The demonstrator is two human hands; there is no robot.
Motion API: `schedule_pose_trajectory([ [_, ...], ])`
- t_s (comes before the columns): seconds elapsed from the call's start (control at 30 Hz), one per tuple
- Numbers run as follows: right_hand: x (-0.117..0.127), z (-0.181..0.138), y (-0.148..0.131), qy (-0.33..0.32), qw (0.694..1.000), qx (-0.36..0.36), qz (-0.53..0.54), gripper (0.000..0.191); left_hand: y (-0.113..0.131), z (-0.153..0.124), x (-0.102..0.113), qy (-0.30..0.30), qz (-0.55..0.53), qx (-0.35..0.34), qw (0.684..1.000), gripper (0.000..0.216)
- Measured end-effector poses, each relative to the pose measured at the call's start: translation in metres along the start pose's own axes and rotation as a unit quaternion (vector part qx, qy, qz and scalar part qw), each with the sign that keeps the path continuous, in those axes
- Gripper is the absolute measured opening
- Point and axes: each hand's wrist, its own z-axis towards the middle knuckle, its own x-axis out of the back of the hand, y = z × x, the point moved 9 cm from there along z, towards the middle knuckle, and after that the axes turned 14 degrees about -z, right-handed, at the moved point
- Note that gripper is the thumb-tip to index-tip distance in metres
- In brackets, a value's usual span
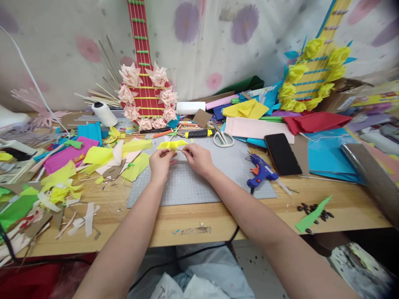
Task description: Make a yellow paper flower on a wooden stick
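My left hand (161, 162) and my right hand (198, 158) meet over a grey cutting mat (199, 182). Both pinch a small folded piece of yellow paper (172, 144), held just above the mat's far edge. The fingers of each hand are closed on the paper's lower part. White-handled scissors (222, 138) lie just right of the hands, and a yellow-and-black utility knife (198, 133) lies beyond them. A blue glue gun (260, 171) rests on the mat's right side.
A black phone (282, 153) lies right of the glue gun. Coloured paper sheets and scraps cover the wooden table (199, 224). Two paper guitars, red with pink flowers (145, 95) and yellow-flowered (314, 74), lean at the back. A white thread spool (104, 113) stands left.
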Motion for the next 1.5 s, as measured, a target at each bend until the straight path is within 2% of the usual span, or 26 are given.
schedule_pose_trajectory([
  [0.1,-0.001,0.000,0.006,-0.004,1.000,-0.024,0.006,0.020,-0.001,0.001,0.002,0.009,-0.006,0.004,1.000,0.019],
  [0.27,-0.005,-0.002,0.001,-0.030,0.999,-0.012,0.016,0.016,-0.003,0.001,0.005,0.026,-0.030,0.020,0.999,0.014],
  [0.47,-0.015,-0.001,0.005,-0.064,0.993,-0.068,0.077,0.023,-0.011,-0.003,-0.001,0.006,-0.085,0.053,0.995,0.015],
  [0.67,-0.022,-0.001,0.019,-0.068,0.981,-0.124,0.136,0.031,-0.014,-0.004,-0.005,-0.011,-0.084,0.089,0.992,0.013],
  [0.83,-0.026,-0.002,0.025,-0.101,0.960,-0.149,0.216,0.041,-0.011,-0.007,-0.015,-0.079,-0.074,0.089,0.990,0.024],
  [1.1,-0.041,-0.004,0.021,-0.173,0.911,-0.158,0.340,0.067,-0.007,-0.009,-0.017,-0.080,-0.038,0.061,0.994,0.028],
  [1.27,-0.051,-0.005,0.020,-0.201,0.896,-0.155,0.363,0.067,-0.006,-0.008,-0.015,-0.072,-0.031,0.050,0.996,0.029],
  [1.37,-0.046,-0.005,0.020,-0.184,0.922,-0.143,0.310,0.063,-0.006,-0.006,-0.013,-0.069,-0.030,0.038,0.996,0.027],
  [1.43,-0.030,-0.001,0.022,-0.115,0.957,-0.128,0.235,0.064,-0.007,-0.005,-0.010,-0.057,-0.031,0.031,0.997,0.024],
  [1.5,-0.012,0.001,0.018,-0.037,0.979,-0.096,0.175,0.063,-0.007,-0.004,-0.008,-0.047,-0.036,0.028,0.998,0.022],
])
